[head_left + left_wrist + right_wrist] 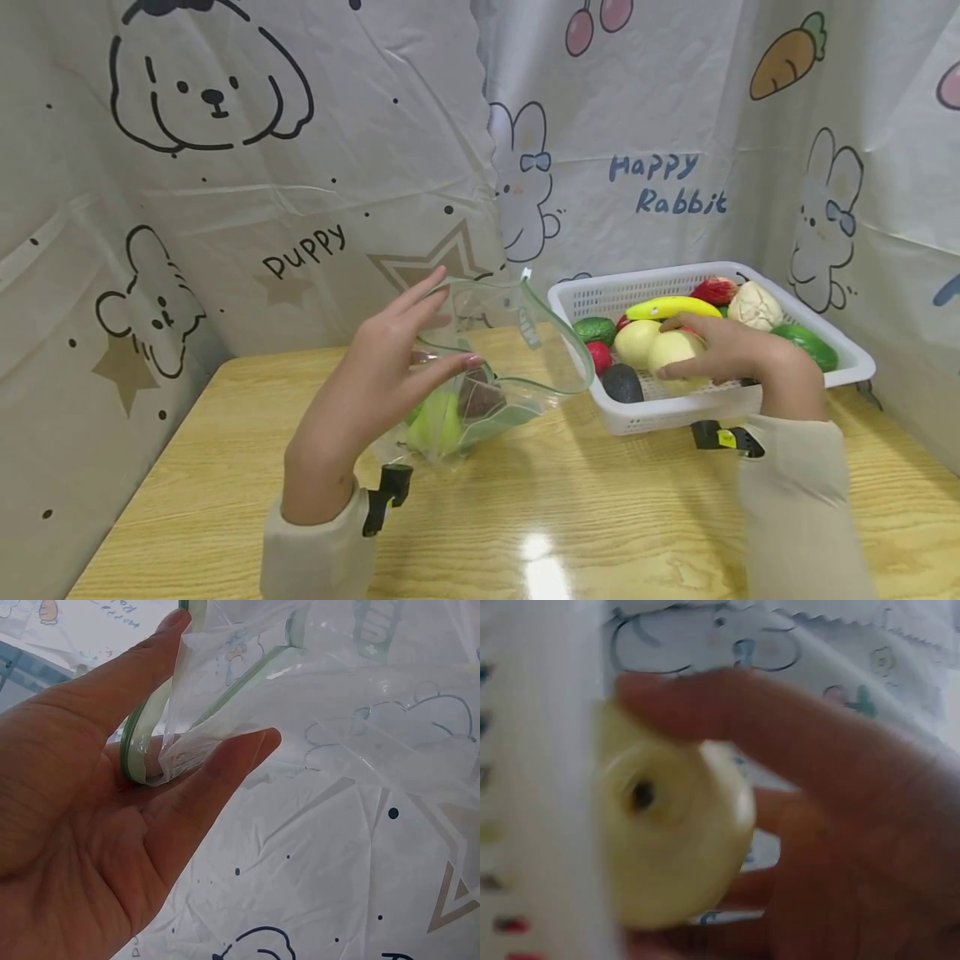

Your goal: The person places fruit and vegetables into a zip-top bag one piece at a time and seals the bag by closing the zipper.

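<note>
My left hand is at the mouth of a clear zip bag with a green seal strip. Its thumb and fingers are spread, and in the left wrist view the bag's rim curves between them. Through the plastic show a yellow-green fruit and a dark brownish one. Over the white basket, my right hand grips a round pale yellow fruit. The right wrist view has this fruit between thumb and fingers, with a dark dimple facing the camera.
Around the held fruit, the basket contains another pale yellow fruit, a banana, a dark avocado, a white bulb-shaped piece and several red and green pieces. Printed white curtains stand behind the wooden table.
</note>
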A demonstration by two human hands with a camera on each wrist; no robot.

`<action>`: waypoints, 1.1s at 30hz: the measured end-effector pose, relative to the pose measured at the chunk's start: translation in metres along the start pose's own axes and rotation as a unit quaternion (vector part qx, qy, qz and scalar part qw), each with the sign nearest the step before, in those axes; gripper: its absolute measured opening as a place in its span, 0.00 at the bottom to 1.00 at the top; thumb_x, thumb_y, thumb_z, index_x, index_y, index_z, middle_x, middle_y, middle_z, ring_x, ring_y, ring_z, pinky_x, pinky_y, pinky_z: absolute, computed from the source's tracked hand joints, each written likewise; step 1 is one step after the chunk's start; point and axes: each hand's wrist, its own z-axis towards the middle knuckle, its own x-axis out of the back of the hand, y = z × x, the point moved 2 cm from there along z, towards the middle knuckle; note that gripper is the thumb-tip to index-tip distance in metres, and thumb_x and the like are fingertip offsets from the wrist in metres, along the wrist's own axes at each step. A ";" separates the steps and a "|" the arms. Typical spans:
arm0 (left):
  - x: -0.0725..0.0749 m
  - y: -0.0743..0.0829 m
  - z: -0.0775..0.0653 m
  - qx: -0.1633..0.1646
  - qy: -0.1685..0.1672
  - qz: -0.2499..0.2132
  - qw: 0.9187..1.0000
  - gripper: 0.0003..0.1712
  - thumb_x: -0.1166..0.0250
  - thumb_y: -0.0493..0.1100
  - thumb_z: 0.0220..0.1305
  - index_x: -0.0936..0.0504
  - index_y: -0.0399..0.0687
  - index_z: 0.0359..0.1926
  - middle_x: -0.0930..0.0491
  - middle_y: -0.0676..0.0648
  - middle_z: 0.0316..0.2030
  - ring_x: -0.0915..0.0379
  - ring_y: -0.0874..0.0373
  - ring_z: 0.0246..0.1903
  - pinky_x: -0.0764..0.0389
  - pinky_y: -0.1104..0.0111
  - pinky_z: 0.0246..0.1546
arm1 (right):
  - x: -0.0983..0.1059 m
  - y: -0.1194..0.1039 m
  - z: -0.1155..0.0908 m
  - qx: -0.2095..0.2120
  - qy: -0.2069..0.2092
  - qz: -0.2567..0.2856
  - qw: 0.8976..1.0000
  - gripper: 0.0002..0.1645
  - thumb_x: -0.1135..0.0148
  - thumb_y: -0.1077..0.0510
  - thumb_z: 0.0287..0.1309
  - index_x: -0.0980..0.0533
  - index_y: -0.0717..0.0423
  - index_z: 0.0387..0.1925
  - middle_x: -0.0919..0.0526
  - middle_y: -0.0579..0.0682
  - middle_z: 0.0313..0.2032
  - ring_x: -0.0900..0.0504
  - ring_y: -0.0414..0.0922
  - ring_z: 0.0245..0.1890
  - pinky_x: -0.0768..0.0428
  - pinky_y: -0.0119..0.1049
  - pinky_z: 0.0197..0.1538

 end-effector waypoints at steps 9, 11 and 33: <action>0.000 0.000 0.000 0.000 -0.005 -0.001 1.000 0.40 0.34 0.53 0.55 0.35 0.43 0.66 0.47 0.48 0.72 0.19 0.60 0.38 0.15 0.71 0.35 | 0.019 -0.055 -0.013 0.146 0.158 0.134 0.967 0.47 0.29 0.46 0.44 0.41 0.40 0.65 0.27 0.51 0.55 0.24 0.50 0.48 0.20 0.44 0.45; 0.000 0.000 0.000 -0.001 -0.007 -0.001 1.000 0.40 0.35 0.53 0.55 0.36 0.44 0.66 0.48 0.48 0.73 0.19 0.59 0.39 0.15 0.71 0.35 | 0.018 -0.069 -0.015 0.182 0.166 0.176 0.953 0.47 0.29 0.51 0.44 0.41 0.40 0.65 0.31 0.48 0.58 0.24 0.49 0.51 0.17 0.37 0.44; 0.001 -0.001 -0.001 0.000 0.006 -0.001 1.000 0.43 0.34 0.54 0.54 0.39 0.45 0.68 0.49 0.47 0.73 0.18 0.62 0.32 0.15 0.71 0.35 | -0.016 -0.128 -0.002 0.345 0.135 0.136 0.919 0.48 0.25 0.46 0.36 0.36 0.43 0.62 0.28 0.46 0.61 0.24 0.42 0.49 0.17 0.47 0.47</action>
